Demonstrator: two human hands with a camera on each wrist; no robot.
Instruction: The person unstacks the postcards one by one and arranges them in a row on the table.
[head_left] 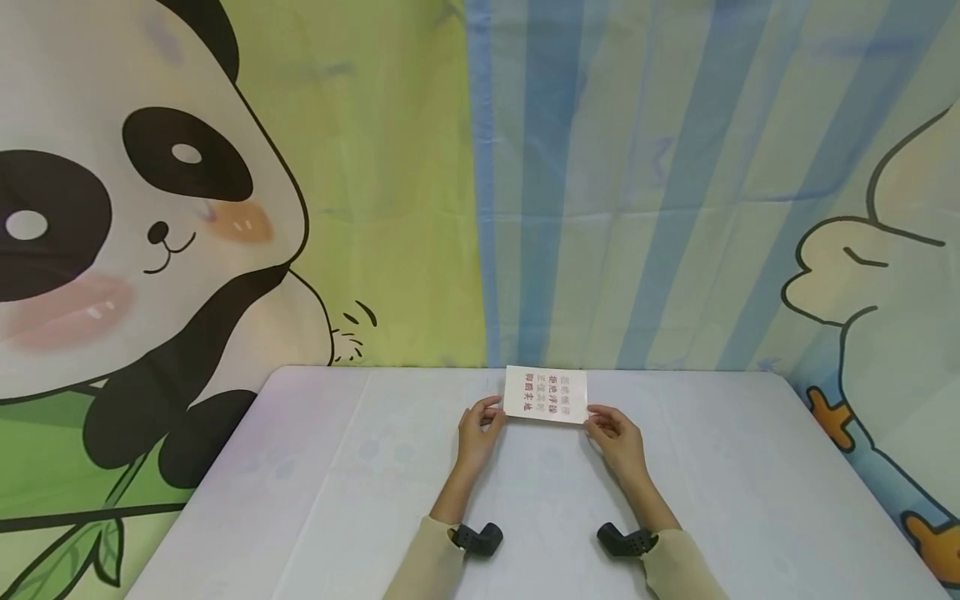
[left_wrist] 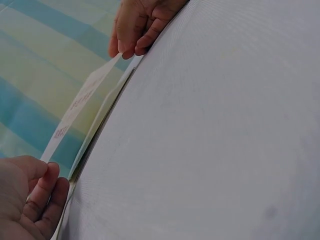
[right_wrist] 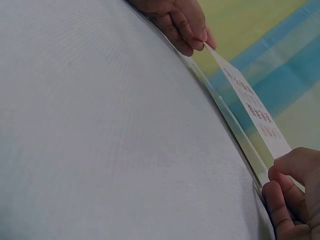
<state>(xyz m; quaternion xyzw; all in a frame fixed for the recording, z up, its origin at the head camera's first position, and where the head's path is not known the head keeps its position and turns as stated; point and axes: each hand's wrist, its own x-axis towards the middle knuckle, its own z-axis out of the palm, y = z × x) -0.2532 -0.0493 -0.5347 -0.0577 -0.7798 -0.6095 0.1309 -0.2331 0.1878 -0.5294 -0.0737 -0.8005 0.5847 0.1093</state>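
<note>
A white card (head_left: 546, 395) printed with rows of red and paler characters is held up near the far edge of the table. My left hand (head_left: 477, 435) pinches its left lower corner between thumb and fingers. At the opposite corner my right hand (head_left: 618, 442) pinches it the same way. Seen from the left wrist, the card (left_wrist: 82, 102) slants away between both hands, raised above the table's edge. In the right wrist view the printed face of the card (right_wrist: 252, 105) shows at a steep angle.
A white-covered table (head_left: 547, 517) lies under both forearms. Behind it hangs a printed curtain (head_left: 397, 167) with a panda and blue stripes, close to the table's far edge. Black cameras (head_left: 480, 540) are strapped to both wrists.
</note>
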